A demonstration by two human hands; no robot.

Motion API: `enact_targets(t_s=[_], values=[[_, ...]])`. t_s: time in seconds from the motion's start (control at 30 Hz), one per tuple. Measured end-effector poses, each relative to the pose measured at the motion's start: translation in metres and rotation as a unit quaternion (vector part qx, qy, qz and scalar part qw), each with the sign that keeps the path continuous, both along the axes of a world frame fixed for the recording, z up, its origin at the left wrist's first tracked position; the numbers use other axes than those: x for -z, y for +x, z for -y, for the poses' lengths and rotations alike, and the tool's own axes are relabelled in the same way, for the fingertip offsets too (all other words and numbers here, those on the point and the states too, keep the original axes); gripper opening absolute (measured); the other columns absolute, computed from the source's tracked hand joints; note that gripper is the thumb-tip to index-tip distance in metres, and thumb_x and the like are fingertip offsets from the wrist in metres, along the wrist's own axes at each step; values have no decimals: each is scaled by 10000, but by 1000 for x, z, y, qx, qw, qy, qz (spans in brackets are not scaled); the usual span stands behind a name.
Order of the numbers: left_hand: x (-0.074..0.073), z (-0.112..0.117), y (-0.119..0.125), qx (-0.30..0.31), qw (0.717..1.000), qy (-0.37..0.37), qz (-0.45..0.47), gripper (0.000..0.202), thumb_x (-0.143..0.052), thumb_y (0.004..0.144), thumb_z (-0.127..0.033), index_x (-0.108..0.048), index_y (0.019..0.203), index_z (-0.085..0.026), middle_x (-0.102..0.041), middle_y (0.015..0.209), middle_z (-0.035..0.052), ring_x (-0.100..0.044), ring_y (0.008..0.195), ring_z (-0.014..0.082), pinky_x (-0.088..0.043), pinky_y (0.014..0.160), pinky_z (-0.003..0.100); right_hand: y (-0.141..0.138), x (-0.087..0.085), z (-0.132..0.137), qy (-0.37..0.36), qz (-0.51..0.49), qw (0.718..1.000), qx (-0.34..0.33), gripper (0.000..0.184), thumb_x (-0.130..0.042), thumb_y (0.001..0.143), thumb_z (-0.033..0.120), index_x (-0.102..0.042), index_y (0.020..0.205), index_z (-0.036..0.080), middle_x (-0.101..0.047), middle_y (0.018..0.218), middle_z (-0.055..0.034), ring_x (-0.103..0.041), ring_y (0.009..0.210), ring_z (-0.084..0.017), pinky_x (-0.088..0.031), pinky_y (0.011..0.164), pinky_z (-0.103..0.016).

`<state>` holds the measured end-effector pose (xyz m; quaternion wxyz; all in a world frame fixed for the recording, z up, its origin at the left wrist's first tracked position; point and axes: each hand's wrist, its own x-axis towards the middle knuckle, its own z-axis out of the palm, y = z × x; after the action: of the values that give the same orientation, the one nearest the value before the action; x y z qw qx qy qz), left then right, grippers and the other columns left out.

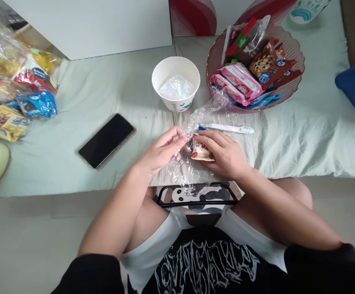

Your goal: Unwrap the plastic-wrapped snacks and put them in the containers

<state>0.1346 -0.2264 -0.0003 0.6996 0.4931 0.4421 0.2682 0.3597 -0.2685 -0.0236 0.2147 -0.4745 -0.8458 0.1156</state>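
My right hand (223, 153) is closed around a small snack pack (199, 149), white with red print, held just above the pale green sheet (85, 102). My left hand (162, 151) pinches the clear plastic wrap (192, 167) at the pack's left end. The crinkled wrap spreads out under and around both hands. A white plastic utensil (232, 129) lies just beyond my right hand.
A white paper cup (175, 83) with crumpled plastic inside stands behind the hands. A pink bowl (296, 61) full of snack packets is at the back right. A black phone (106, 140) lies to the left. More snack bags (18, 90) are piled at the far left.
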Motion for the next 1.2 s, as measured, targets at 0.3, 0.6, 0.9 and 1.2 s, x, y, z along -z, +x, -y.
enact_targets(t_s=[0.3,0.6,0.9,1.2], values=[[-4,-10,8,-102,992,-38,-56,225,-580,980,-336,-489,814,-214,-754,841,11,-504,530,75,-361,516,206,18,-9,-6,-18,-161,985,59,274,-597,960,260,-681,1216,206,-797,1124,-94,-775,1002,-219,-628,866,-354],[3,-13,11,-80,993,13,-85,204,-589,969,-340,-511,825,-220,-733,759,-3,-507,518,91,-363,506,223,45,-40,-1,56,-203,948,239,204,-579,887,346,-733,921,215,-728,812,-46,-686,732,-216,-575,719,-365],[-8,-10,7,-35,993,22,-107,227,-573,966,-339,-479,797,-220,-747,772,-6,-514,528,89,-351,489,217,81,-131,-113,88,92,932,339,432,-639,908,355,-562,1331,327,-694,1002,-82,-686,980,-313,-542,930,-552],[-5,-12,3,-11,994,48,-98,245,-575,970,-374,-472,811,-219,-755,789,3,-511,523,78,-382,505,216,112,-101,-201,-15,253,940,228,599,-724,704,801,-728,916,241,-720,892,-60,-720,1054,-318,-555,760,-398]])
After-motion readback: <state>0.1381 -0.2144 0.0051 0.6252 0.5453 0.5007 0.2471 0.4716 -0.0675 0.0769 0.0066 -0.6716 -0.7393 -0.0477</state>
